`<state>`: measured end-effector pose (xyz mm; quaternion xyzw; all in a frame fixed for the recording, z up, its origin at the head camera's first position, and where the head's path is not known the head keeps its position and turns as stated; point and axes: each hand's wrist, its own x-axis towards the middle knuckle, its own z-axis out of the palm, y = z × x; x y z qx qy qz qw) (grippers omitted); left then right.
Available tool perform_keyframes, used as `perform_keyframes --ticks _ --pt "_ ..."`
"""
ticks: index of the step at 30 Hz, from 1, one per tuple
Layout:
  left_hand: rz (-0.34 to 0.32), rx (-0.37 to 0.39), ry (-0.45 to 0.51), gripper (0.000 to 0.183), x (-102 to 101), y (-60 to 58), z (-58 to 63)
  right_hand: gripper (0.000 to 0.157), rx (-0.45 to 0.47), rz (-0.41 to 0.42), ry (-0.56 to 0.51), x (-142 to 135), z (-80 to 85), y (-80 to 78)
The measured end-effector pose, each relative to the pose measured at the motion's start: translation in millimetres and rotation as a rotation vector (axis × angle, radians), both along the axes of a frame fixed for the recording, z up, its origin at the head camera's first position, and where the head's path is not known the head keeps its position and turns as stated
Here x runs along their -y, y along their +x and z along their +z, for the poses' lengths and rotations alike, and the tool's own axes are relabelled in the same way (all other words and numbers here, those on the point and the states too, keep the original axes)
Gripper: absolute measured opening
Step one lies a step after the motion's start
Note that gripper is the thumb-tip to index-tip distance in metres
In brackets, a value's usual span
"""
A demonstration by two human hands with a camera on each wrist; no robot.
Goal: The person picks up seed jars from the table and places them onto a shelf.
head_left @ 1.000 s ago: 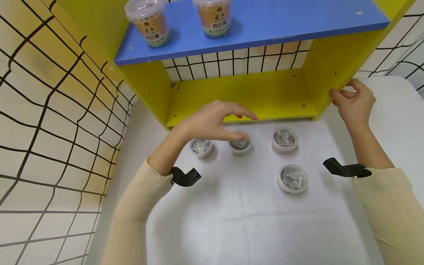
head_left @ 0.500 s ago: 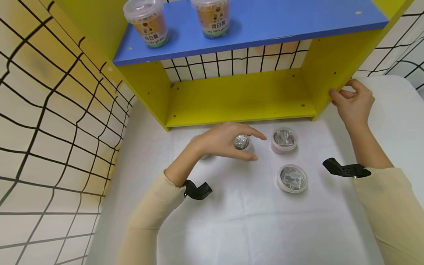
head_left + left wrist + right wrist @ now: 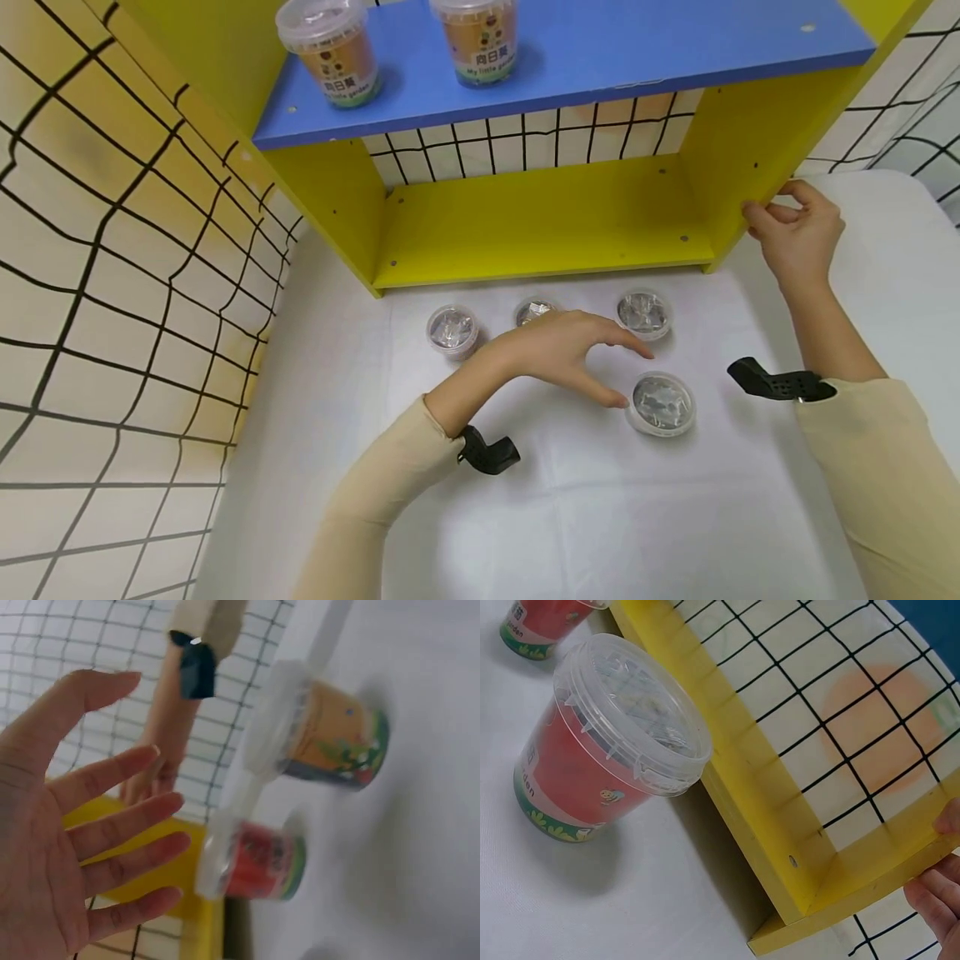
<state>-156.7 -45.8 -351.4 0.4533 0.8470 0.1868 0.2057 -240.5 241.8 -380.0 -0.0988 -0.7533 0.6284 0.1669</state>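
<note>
My left hand (image 3: 581, 354) reaches over the white cloth, thumb and fingers spread, its thumb tip right by the front lidded plastic cup (image 3: 663, 404). In the left wrist view that cup has an orange label, and the palm faces it with nothing held. Behind it stands a red-labelled cup (image 3: 262, 859), which is the back right cup (image 3: 643, 313) in the head view. My right hand (image 3: 801, 237) pinches the front edge of the yellow shelf side panel (image 3: 885, 870) between thumb and fingers. Beside this panel, the right wrist view shows a red cup (image 3: 592, 772) with a clear lid.
Two more lidded cups, one at left (image 3: 453, 329) and one partly behind my left hand (image 3: 537, 310), stand before the shelf's yellow bottom board (image 3: 540, 221). The blue shelf board (image 3: 637, 50) above carries two orange cups. Black wire mesh (image 3: 142, 292) runs along the left side.
My left hand has moved rightward and toward the front, from over the back row of cups to beside the front cup. My right hand keeps its hold on the side panel.
</note>
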Motion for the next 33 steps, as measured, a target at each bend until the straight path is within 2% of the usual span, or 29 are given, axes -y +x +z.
perform_keyframes --ticks 5,8,11,17,24,28,33 --pt "0.044 -0.079 -0.103 0.055 -24 3.1 -6.3 0.018 -0.003 -0.003 0.000 -1 0.5 -0.5" --pt "0.094 -0.108 -0.138 0.052 -39 5.1 -12.1 0.019 -0.003 -0.006 0.001 -2 0.6 -0.8" --pt "0.108 -0.111 -0.180 0.052 -52 7.3 -18.6 0.019 -0.004 -0.002 -0.010 -2 0.4 -0.8" --pt "0.060 -0.140 -0.229 0.052 -70 12.7 -28.9 0.018 0.018 0.003 -0.016 -1 -0.3 -0.6" --pt "-0.024 -0.229 -0.208 0.049 -77 21.2 -35.8 0.020 0.004 -0.001 0.007 0 -1.4 -1.2" --pt "-0.035 -0.230 -0.201 0.048 -77 24.5 -37.2 0.017 0.003 -0.001 0.008 -1 -1.7 -1.8" --pt "-0.016 -0.222 -0.198 0.045 -77 27.1 -37.5 0.015 0.001 0.005 0.001 -2 -2.6 -2.3"
